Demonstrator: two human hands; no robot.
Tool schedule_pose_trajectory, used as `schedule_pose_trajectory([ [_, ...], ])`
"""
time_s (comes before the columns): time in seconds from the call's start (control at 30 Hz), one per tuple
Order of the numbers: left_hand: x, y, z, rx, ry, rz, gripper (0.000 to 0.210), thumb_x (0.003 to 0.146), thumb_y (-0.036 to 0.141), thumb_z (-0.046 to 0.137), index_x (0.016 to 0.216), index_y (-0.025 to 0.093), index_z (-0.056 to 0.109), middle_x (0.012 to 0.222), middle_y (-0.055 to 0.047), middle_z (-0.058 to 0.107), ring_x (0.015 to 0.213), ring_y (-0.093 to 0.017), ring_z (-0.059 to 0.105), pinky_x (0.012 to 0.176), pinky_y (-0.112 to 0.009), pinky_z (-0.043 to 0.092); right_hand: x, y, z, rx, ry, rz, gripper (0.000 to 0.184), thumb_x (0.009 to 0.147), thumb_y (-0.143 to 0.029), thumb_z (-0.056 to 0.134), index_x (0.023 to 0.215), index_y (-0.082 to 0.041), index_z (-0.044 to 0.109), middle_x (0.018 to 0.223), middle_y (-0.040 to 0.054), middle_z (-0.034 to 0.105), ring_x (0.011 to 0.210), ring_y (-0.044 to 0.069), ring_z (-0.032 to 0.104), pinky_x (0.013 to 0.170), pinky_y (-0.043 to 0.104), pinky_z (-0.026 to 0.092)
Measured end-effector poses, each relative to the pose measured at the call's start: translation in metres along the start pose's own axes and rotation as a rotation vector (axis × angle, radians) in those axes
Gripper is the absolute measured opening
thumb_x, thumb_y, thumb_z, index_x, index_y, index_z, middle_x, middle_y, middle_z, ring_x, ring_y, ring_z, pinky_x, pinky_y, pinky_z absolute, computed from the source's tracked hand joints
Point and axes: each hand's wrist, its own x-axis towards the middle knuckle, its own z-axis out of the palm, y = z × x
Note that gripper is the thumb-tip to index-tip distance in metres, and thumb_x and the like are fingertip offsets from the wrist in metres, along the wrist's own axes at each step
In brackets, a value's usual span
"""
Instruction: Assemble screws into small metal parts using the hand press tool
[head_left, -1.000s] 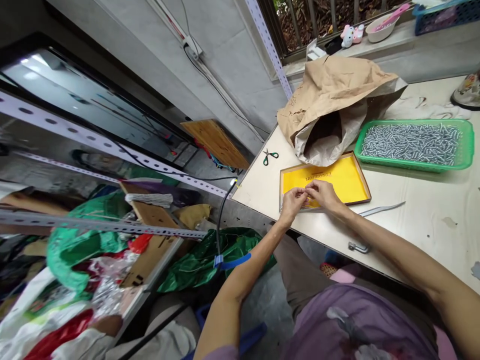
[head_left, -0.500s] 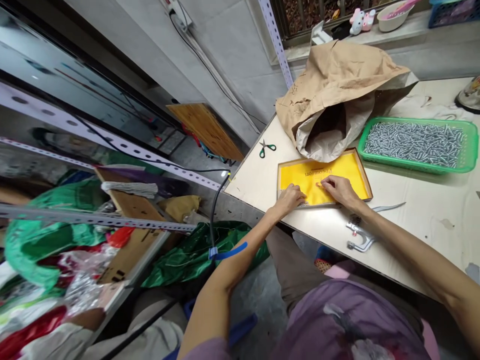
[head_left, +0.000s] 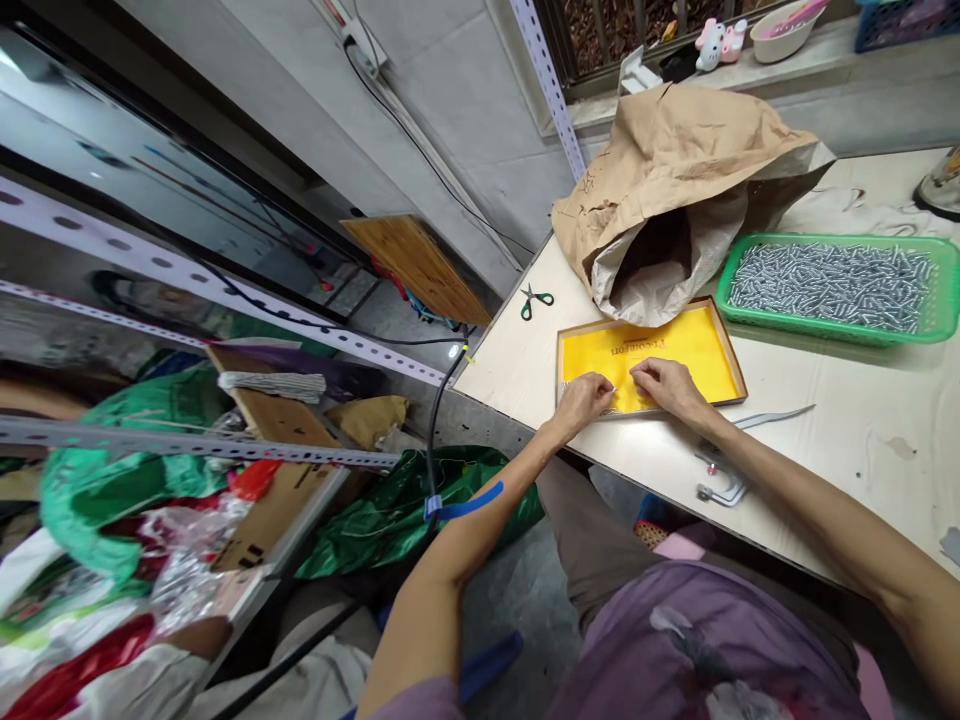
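Both hands work over a shallow cardboard tray [head_left: 741, 382] lined with a yellow sheet [head_left: 694, 345] that bears dark lettering. My left hand [head_left: 583, 402] is at the tray's near left, thumb and fingers pinched together; a tiny pale glint shows at the fingertips, too small to name. Just to its right, my right hand [head_left: 670, 387] also has its fingertips pinched, low above the yellow sheet. Whatever it holds, if anything, is hidden. Small silver pieces [head_left: 568, 388] lie along the tray's left end, partly covered by my left hand.
A green basket [head_left: 832, 332] of silver metal pins stands at the right. Behind the tray lies an open brown paper sack [head_left: 690, 140]. Green-handled scissors [head_left: 536, 300] lie to the left. A metal clamp-like tool [head_left: 726, 492] and tweezers [head_left: 780, 413] lie near my right forearm.
My left hand has shifted slightly right, its fingertips now pinched near the right hand. My right hand has drawn slightly left; the small orange-looking bit at its fingertips no longer shows.
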Motion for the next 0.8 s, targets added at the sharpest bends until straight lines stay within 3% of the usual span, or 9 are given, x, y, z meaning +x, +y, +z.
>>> schedule_pose_trajectory([
  [0.13,0.001,0.006,0.007,-0.577,0.072,-0.199,0.008,0.079,0.021,0.065,0.079,0.013,0.063,0.065,0.002,0.063,0.054,-0.008,0.056,0.055,-0.018,0.044,0.001,-0.006,0.008,0.019,-0.013,-0.027,0.022,0.082,-0.038,0.060,0.074,-0.018,0.068,0.068,0.0019,0.069,0.061,0.015,0.063,0.060,0.025,0.048],
  [0.2,0.001,0.012,0.007,-0.709,0.101,-0.228,0.013,0.076,0.023,0.069,0.079,0.012,0.063,0.062,0.003,0.062,0.050,-0.006,0.055,0.051,-0.017,0.043,0.001,-0.008,0.010,0.024,-0.002,-0.062,0.027,0.082,-0.042,0.060,0.074,-0.018,0.069,0.069,0.0023,0.069,0.063,0.015,0.063,0.061,0.026,0.048],
  [0.4,-0.004,0.030,0.002,-0.617,0.231,-0.302,0.015,0.069,0.017,0.077,0.068,0.013,0.063,0.056,0.004,0.061,0.049,-0.008,0.057,0.050,-0.017,0.043,0.001,-0.011,0.011,-0.040,0.049,-0.131,0.017,0.081,-0.032,0.061,0.075,-0.019,0.070,0.075,0.0025,0.071,0.071,0.017,0.064,0.066,0.028,0.048],
  [0.63,-0.001,0.024,0.001,-0.866,0.084,-0.453,0.018,0.073,0.019,0.078,0.070,0.010,0.063,0.057,0.002,0.061,0.047,-0.007,0.056,0.055,-0.021,0.051,0.005,-0.005,0.011,0.000,0.031,-0.066,0.014,0.079,-0.021,0.058,0.085,-0.019,0.071,0.072,0.0003,0.071,0.065,0.015,0.065,0.067,0.028,0.051],
  [0.7,-0.001,0.017,-0.001,-0.738,0.111,-0.443,0.015,0.075,0.018,0.075,0.067,0.011,0.064,0.059,0.000,0.061,0.051,-0.009,0.058,0.060,-0.024,0.052,0.005,-0.005,0.009,0.005,0.068,-0.048,0.017,0.079,-0.019,0.058,0.091,-0.018,0.070,0.072,0.0002,0.070,0.065,0.015,0.065,0.066,0.027,0.051],
  [0.8,-0.003,0.010,-0.003,-0.400,0.262,-0.341,0.006,0.072,0.013,0.075,0.067,0.014,0.070,0.068,-0.003,0.065,0.069,-0.015,0.064,0.072,-0.027,0.053,0.001,-0.007,0.003,-0.041,0.122,-0.081,0.017,0.079,-0.017,0.060,0.094,-0.019,0.069,0.078,0.0008,0.072,0.072,0.016,0.066,0.073,0.028,0.051],
])
